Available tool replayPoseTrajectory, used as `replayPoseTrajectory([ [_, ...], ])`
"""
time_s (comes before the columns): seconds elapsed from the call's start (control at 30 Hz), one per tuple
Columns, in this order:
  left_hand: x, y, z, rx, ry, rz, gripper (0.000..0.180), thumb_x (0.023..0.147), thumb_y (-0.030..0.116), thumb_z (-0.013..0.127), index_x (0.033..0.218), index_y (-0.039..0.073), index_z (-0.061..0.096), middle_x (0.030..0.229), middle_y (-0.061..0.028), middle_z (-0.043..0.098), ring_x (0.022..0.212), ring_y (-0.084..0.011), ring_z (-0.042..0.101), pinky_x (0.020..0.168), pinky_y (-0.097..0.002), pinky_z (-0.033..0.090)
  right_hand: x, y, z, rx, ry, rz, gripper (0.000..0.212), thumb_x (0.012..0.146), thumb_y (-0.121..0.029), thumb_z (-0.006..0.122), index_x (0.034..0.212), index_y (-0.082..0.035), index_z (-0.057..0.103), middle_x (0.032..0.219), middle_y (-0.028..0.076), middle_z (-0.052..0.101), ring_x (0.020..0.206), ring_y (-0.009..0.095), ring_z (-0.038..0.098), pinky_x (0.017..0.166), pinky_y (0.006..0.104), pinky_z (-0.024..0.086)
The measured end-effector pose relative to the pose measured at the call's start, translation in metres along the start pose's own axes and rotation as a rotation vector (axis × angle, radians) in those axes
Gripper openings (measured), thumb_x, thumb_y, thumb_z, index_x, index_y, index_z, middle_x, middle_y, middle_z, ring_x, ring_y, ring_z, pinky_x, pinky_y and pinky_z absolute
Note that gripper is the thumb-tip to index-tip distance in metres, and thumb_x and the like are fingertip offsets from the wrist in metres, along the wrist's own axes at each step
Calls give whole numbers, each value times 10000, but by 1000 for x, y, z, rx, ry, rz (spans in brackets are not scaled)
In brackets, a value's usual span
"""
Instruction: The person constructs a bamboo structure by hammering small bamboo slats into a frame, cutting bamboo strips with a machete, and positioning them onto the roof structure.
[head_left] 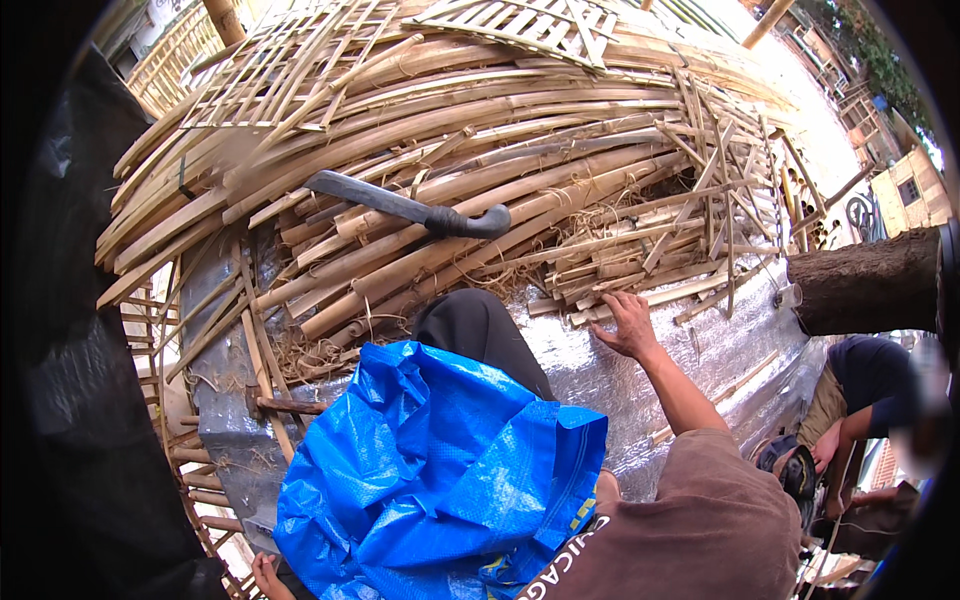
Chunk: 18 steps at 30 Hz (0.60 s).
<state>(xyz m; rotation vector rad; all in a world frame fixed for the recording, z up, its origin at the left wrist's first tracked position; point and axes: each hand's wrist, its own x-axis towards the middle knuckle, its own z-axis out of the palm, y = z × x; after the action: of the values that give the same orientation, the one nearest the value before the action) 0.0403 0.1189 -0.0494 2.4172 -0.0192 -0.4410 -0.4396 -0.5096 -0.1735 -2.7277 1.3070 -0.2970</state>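
Slippage looks the likeliest trouble in the head view: the slats [620,268] lie loosely crossed, with uneven ends, so pulling on one could shift those resting on it. Their cut edges could also splinter into the right hand [628,325], which is bare. The knife [365,195] poses a further risk, lying on the bamboo pile [540,130] with nothing visible fastening it; a jolt to the bamboo pile might send it sliding toward the knee [475,325]. The blue sheet [430,480], bunched over the lap, could snag on a protruding end.

As for the grip, the right hand's fingers are spread and not closed around anything, with the fingertips at the near ends of the slats; whether they actually touch is unclear. Most slats extend rightward from there, with foil [570,365] showing below them. The left hand [266,575] shows only partly at the lower edge, just beside the blue sheet, and I cannot tell whether it grasps anything.
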Motion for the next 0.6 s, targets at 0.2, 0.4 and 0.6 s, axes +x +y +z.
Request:
replayPoseTrajectory([
  [0.2,5,-22,0,-45,40,-1,518,985,298,521,1306,-105,471,1203,-216,590,1068,-284,583,933,-356,462,16,14,-9,-14,-126,-168,478,731,-323,756,1132,-107,608,1077,77,622,1052,251,563,898,376,425],
  [0.4,5,-21,0,-66,0,16,512,987,313,512,1306,-86,486,1226,-211,584,1090,-274,574,957,-366,443,46,4,-43,2,-36,-308,257,757,-296,748,936,-122,688,958,40,639,996,234,580,886,374,424],
  [0.6,35,-17,0,-171,-94,227,350,928,142,589,1240,-4,529,1127,-109,583,1046,-206,570,882,-315,463,156,-80,-175,334,468,-441,180,791,-211,775,785,-49,698,764,77,671,646,156,645,545,280,542],
])
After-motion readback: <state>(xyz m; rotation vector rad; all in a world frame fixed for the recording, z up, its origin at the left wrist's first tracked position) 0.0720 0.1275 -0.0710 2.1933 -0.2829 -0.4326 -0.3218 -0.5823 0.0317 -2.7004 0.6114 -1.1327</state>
